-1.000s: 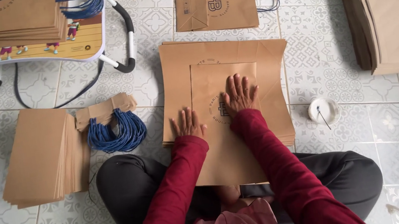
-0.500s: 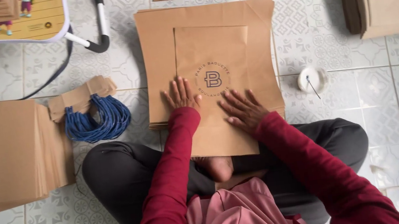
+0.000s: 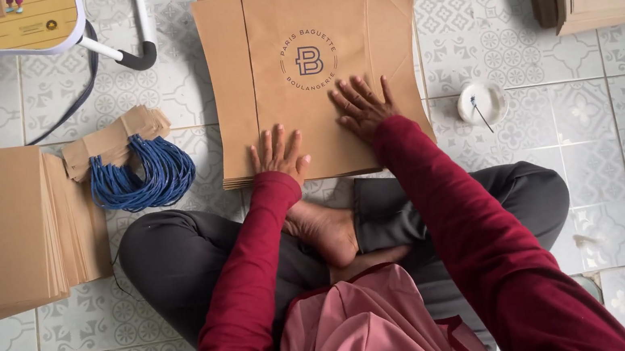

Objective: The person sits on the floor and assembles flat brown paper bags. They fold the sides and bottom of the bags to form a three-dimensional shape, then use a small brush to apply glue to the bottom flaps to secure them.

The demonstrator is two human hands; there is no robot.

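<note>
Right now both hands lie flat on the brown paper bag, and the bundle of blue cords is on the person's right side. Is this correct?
Not quite. In the head view the left hand and right hand do lie flat on the brown paper bag, but the bundle of blue cords is on the person's left side.

Under my left hand (image 3: pixel 279 153) and right hand (image 3: pixel 360 105) lies a matt, smooth brown kraft paper bag (image 3: pixel 308 29); the blue cord bundle (image 3: pixel 141 175) is twisted fibre; the floor tiles (image 3: pixel 523 48) are glossy ceramic; my sleeves (image 3: pixel 447 205) are soft red cloth.
</note>
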